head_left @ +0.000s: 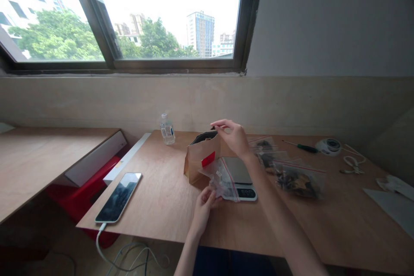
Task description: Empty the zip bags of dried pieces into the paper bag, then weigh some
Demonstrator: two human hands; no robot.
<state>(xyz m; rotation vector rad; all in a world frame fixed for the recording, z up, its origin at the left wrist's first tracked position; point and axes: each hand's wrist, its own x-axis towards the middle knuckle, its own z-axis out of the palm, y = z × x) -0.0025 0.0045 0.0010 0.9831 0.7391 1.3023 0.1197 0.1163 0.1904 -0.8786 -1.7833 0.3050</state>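
My left hand (204,208) is closed on the near end of a clear zip bag (223,183), which lies partly over a white digital scale (248,195). Above the open mouth of a brown paper bag (197,161), my right hand (233,138) pinches a small dark piece (212,128) between thumb and fingertips; its exact kind is too small to make out. The paper bag stands upright with a red label (208,159) on its front. Its contents are hidden. The scale's grey plate (237,169) sits just right of the paper bag, below my right wrist.
Filled zip bags (299,181) with dark and brown dried pieces lie right of my right forearm. Beyond them are a screwdriver (305,148), a white round device (329,146) and a white cable (353,164). A water bottle (167,130) and a charging phone (119,198) are to the left.
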